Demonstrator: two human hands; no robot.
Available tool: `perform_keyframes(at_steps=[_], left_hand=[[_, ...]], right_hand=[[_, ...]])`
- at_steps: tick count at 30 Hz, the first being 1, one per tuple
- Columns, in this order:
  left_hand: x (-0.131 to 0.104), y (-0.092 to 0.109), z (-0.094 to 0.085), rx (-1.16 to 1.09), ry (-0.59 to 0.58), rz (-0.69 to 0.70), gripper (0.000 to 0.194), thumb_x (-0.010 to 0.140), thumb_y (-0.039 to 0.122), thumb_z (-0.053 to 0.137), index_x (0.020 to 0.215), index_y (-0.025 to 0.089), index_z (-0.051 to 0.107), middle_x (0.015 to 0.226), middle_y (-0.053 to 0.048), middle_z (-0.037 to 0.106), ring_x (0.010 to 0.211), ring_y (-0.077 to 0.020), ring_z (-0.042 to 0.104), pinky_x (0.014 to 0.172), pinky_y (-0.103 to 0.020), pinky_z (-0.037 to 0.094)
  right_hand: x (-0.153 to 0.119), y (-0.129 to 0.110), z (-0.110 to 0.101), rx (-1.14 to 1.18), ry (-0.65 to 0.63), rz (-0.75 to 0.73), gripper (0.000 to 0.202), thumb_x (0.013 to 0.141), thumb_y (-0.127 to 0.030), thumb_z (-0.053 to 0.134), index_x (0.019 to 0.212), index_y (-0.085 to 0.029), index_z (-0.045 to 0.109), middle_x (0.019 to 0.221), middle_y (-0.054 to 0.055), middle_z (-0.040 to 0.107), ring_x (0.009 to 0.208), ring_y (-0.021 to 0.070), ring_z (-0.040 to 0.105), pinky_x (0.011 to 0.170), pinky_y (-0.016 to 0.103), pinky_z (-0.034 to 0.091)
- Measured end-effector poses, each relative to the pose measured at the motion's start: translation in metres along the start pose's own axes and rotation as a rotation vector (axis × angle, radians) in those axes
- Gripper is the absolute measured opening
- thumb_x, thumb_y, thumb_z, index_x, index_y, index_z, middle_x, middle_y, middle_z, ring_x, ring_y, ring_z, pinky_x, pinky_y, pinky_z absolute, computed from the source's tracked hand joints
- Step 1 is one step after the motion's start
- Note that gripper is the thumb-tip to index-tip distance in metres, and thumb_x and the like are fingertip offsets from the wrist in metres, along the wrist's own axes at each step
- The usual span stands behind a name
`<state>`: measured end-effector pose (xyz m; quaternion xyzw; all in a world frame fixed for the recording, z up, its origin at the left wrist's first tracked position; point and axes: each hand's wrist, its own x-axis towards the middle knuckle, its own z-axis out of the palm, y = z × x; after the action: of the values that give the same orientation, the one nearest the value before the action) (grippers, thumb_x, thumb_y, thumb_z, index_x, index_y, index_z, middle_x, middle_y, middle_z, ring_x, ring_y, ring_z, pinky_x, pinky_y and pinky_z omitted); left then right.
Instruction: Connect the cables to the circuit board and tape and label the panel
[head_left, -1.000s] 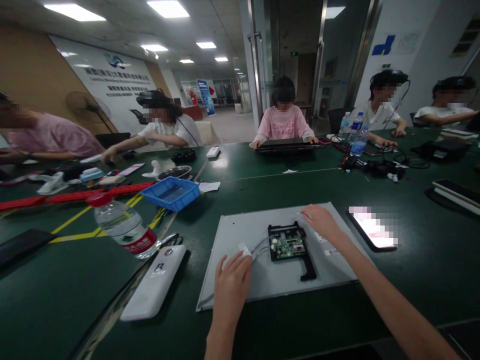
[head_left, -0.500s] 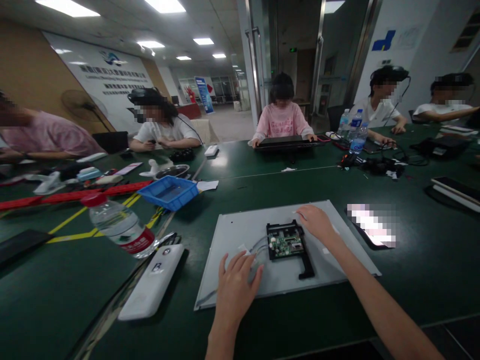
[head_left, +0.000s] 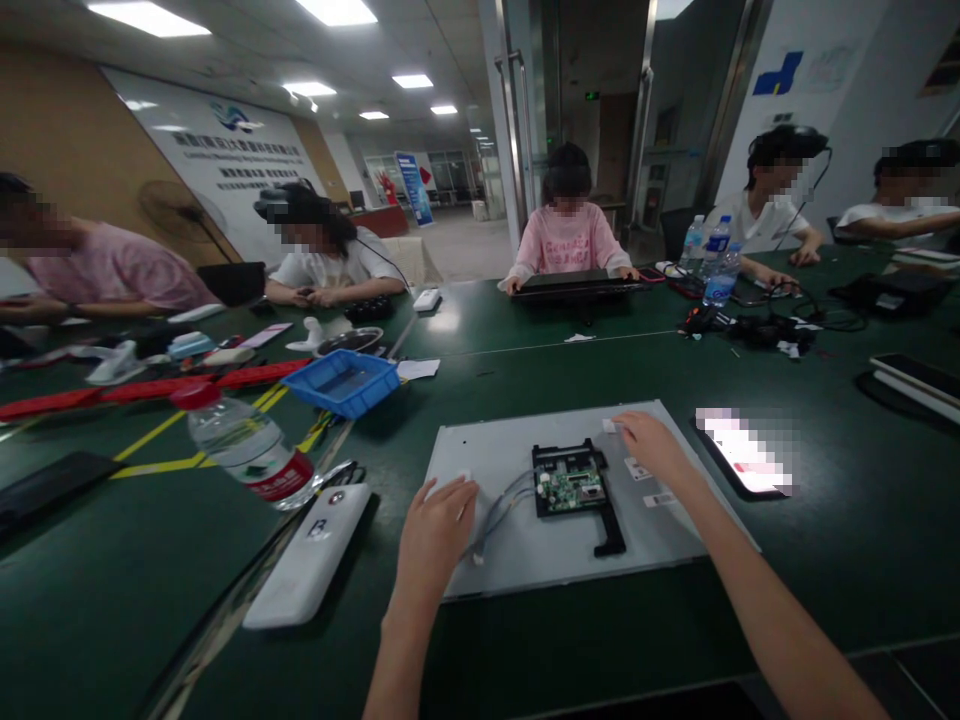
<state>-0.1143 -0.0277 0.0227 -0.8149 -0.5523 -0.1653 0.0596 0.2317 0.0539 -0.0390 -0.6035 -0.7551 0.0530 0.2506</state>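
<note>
A flat grey panel [head_left: 525, 570] lies on the dark green table. A green circuit board [head_left: 571, 490] sits in a black bracket [head_left: 611, 530] at the panel's middle, with thin grey wires [head_left: 499, 508] running out to its left. My left hand [head_left: 441, 515] rests over the panel's left edge, its fingers close together near a small white piece; what they hold, if anything, is hidden. Over the panel's upper right, my right hand [head_left: 651, 448] has its fingertips closed on a small white tab [head_left: 610, 426]. White labels [head_left: 658, 500] lie below that hand.
A lit phone [head_left: 742, 455] lies right of the panel. To the left are a white power bank [head_left: 311, 555], a tilted water bottle [head_left: 251, 450] and a blue tray [head_left: 345, 405]. Several people sit around the table, one holding a dark panel [head_left: 574, 288].
My left hand has moved left, away from the wires, and its fingers have drawn together. My right hand has shifted slightly right, showing the white tab and the labels.
</note>
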Motion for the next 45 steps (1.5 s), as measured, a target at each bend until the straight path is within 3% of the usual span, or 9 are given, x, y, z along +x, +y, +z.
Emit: perform_keyframes(at_steps=[4,9,13,17,20,23,29,37,45], left_hand=[[-0.007,-0.016,0.007,-0.035,-0.142,-0.026,0.024,0.089,0.027,0.042,0.098,0.024,0.064,0.108,-0.005,0.067,0.111,-0.0223,0.056,0.104,-0.05,0.027],[-0.015,-0.017,0.009,-0.056,-0.163,-0.041,0.025,0.09,0.037,0.043,0.104,0.027,0.061,0.113,-0.002,0.064,0.119,-0.0231,0.049,0.105,-0.054,0.022],[-0.007,0.003,-0.006,-0.058,-0.053,-0.078,0.03,0.088,0.036,0.046,0.114,0.026,0.056,0.121,-0.005,0.06,0.121,-0.026,0.047,0.104,-0.055,0.023],[0.021,0.036,-0.019,-0.197,0.085,-0.071,0.04,0.09,0.035,0.043,0.128,0.024,0.043,0.127,-0.006,0.054,0.121,-0.023,0.046,0.105,-0.049,0.029],[0.05,0.055,-0.007,-0.357,0.076,-0.025,0.049,0.089,0.035,0.044,0.135,0.021,0.032,0.133,-0.008,0.047,0.122,-0.0207,0.044,0.103,-0.039,0.035],[0.073,0.06,0.018,-0.468,-0.066,0.081,0.061,0.087,0.037,0.048,0.14,0.019,0.022,0.142,-0.011,0.035,0.13,-0.0214,0.033,0.107,-0.038,0.03],[0.077,0.047,0.053,-0.495,-0.329,0.154,0.091,0.075,0.049,0.063,0.144,0.022,0.011,0.15,-0.014,0.01,0.137,-0.0293,0.016,0.109,-0.044,0.023],[0.069,0.042,0.057,-0.52,-0.327,0.148,0.093,0.073,0.05,0.064,0.144,0.023,0.01,0.15,-0.013,0.012,0.137,-0.0293,0.016,0.109,-0.043,0.022],[0.068,0.043,0.059,-0.545,-0.308,0.144,0.089,0.074,0.048,0.063,0.143,0.022,0.013,0.148,-0.013,0.016,0.135,-0.0288,0.021,0.109,-0.042,0.023]], right_hand=[[0.002,0.018,0.001,0.06,0.005,0.022,0.033,0.082,-0.017,0.043,0.11,-0.015,0.062,0.111,0.01,0.063,0.105,0.0207,0.056,0.094,0.034,0.04],[0.002,0.024,0.0,0.105,0.024,0.014,0.033,0.082,-0.019,0.044,0.109,-0.016,0.062,0.11,0.01,0.063,0.105,0.0215,0.056,0.094,0.036,0.04],[0.002,0.022,-0.001,0.133,0.038,0.012,0.032,0.082,-0.022,0.045,0.109,-0.016,0.062,0.11,0.01,0.063,0.104,0.022,0.056,0.094,0.037,0.041],[0.001,0.017,-0.001,0.152,0.052,-0.016,0.03,0.083,-0.025,0.048,0.108,-0.017,0.063,0.11,0.01,0.063,0.104,0.0219,0.056,0.094,0.036,0.041],[0.0,0.012,0.002,0.173,0.048,-0.042,0.029,0.082,-0.025,0.051,0.107,-0.017,0.063,0.109,0.01,0.064,0.104,0.0215,0.056,0.093,0.036,0.041],[0.0,0.01,0.006,0.166,0.014,-0.063,0.029,0.082,-0.025,0.054,0.108,-0.017,0.063,0.11,0.01,0.063,0.104,0.021,0.056,0.093,0.034,0.041],[0.002,0.006,0.009,0.093,-0.023,-0.055,0.028,0.083,-0.022,0.052,0.11,-0.018,0.062,0.112,0.009,0.063,0.105,0.0207,0.055,0.091,0.032,0.041],[0.004,-0.008,0.009,0.012,-0.021,-0.011,0.023,0.088,-0.019,0.044,0.097,-0.019,0.065,0.101,0.007,0.067,0.099,0.0184,0.058,0.087,0.028,0.041],[0.004,-0.004,0.008,0.003,-0.065,-0.092,0.025,0.086,-0.025,0.05,0.107,-0.018,0.061,0.106,0.009,0.064,0.101,0.0195,0.057,0.086,0.029,0.041]])
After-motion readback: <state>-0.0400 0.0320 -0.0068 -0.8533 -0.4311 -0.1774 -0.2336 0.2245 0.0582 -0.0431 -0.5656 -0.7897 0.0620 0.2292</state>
